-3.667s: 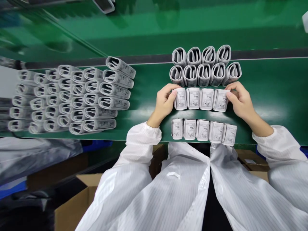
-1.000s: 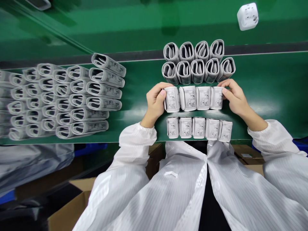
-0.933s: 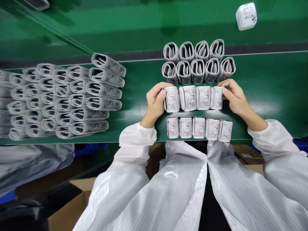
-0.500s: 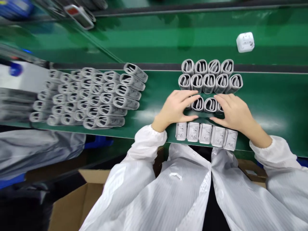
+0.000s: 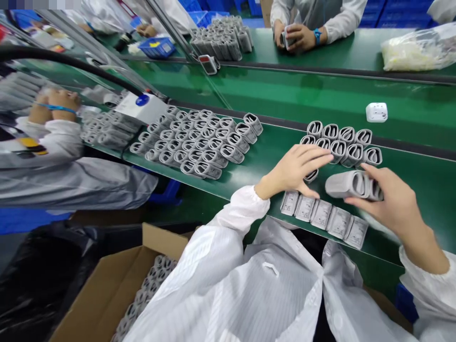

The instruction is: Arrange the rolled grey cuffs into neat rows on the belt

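Note:
Pinched between the thumb and fingers of my right hand (image 5: 395, 199) are rolled grey cuffs (image 5: 344, 184), tilted with their coiled ends toward my palm; I cannot tell exactly how many. My left hand (image 5: 297, 168) is open, thumb and fingers apart, partly covering a standing rolled cuff (image 5: 311, 175) beneath it. Whether it touches that cuff is unclear. Behind my hands, two rows of rolled cuffs (image 5: 337, 147) stand with coils upward. Along the front edge lies a row of cuffs with printed faces (image 5: 321, 214) turned toward me.
A large block of rolled cuffs (image 5: 192, 142) stands left, beside a white box with a blue button (image 5: 140, 108). A white plug-like cube (image 5: 376, 112) sits at the back. Co-workers' hands (image 5: 297, 37) work across the bench and at left. A cardboard box (image 5: 107, 280) below holds more cuffs.
My right hand has taken up cuffs from the nearer standing row and tilted them rightward, away from my left hand. My view has swung up and left, showing co-workers.

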The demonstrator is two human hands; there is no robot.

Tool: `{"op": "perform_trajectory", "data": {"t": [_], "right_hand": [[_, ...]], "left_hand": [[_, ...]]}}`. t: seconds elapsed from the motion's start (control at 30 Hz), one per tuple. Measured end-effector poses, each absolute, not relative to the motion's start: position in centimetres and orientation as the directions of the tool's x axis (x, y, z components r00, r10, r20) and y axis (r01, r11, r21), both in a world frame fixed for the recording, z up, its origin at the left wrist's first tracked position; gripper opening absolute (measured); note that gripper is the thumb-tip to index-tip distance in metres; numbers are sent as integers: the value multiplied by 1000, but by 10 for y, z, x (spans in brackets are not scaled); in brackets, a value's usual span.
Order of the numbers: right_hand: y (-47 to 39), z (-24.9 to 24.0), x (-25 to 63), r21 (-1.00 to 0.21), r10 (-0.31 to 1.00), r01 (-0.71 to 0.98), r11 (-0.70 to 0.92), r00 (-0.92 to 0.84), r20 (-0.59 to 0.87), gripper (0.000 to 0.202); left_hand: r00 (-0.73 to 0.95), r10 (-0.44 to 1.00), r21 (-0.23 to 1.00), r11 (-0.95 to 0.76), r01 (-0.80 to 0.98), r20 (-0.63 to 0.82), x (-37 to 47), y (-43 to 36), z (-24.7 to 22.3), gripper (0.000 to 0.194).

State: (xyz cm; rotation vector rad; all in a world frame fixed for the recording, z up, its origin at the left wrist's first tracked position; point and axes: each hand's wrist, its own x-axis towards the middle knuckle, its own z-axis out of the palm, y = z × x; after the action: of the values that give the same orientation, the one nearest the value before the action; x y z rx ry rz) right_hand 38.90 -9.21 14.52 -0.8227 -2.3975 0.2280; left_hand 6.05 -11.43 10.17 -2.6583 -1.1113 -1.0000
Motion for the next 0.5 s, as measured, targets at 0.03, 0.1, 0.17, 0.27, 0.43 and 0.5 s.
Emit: {"op": "perform_trajectory", "data": {"t": [0.03,0.1,0.17,0.27,0.43,0.5], "right_hand": [[-98,152,380,-357,583,460,813,-653,484,79],[-109,163,363,-421,555,376,826,-677,484,81],[-114,171,350,-492,568,332,804,-674,472,78],[-110,179,348,-507,597,335,794,-586,548,67],[-84,157,377,-356,609,503,787,-544,577,56],[-76,135,388,-330,644,556,763,-614,456,57]], "left_hand": [[537,569,151,-760,632,623,67,-123,111,86],[554,487,137,-821,554,675,79,-143,128,71],[505,439,167,-853,495,743,82,-163,139,56],[315,491,309,-820,482,812,57,-195,142,52],[-130,661,390,-263,882,739,-47,-257,113,47],[-309,744,401,61,914,593,-84,-274,96,39]]}}
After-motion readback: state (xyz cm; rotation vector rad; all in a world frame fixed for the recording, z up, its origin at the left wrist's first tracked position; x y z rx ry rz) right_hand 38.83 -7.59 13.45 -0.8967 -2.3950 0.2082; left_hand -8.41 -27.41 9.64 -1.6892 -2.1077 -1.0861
